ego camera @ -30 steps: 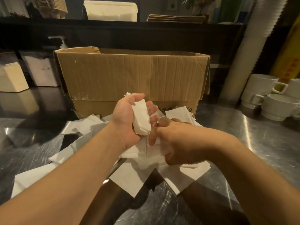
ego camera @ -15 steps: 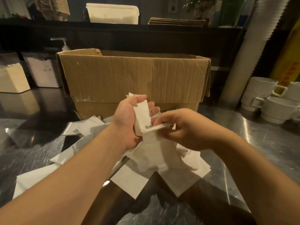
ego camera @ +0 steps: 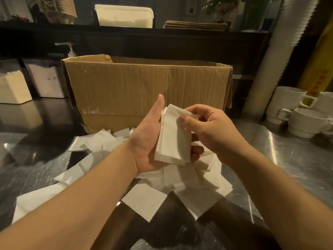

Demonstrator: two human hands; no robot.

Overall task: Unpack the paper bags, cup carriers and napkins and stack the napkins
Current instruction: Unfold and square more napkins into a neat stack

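Holding a small stack of folded white napkins [ego camera: 173,141] upright in the palm, the left hand [ego camera: 149,141] sits w/ thumb pointing up and fingertips [ego camera: 197,150] curling round the stack's right edge from behind. Right hand [ego camera: 212,130] pinches the stack's top right corner btwn thumb and index finger, other fingers curled. Both hands are raised above a loose heap of napkins [ego camera: 194,186] spread flat on the steel counter [ego camera: 292,159], more sheets trailing off to the left, approx. to the frame edge. Behind the hands stands an open cardboard box [ego camera: 144,87], its contents not visible from this angle. Right of the box: a tall sleeve of stacked cups [ego camera: 270,60], then white ceramic mugs [ego camera: 292,109] stacked in a cluster. Left side: white napkin blocks [ego camera: 12,89] on the counter. Back shelf carries a white plastic tub [ego camera: 124,16] and flat brown paper bags [ego camera: 196,26].
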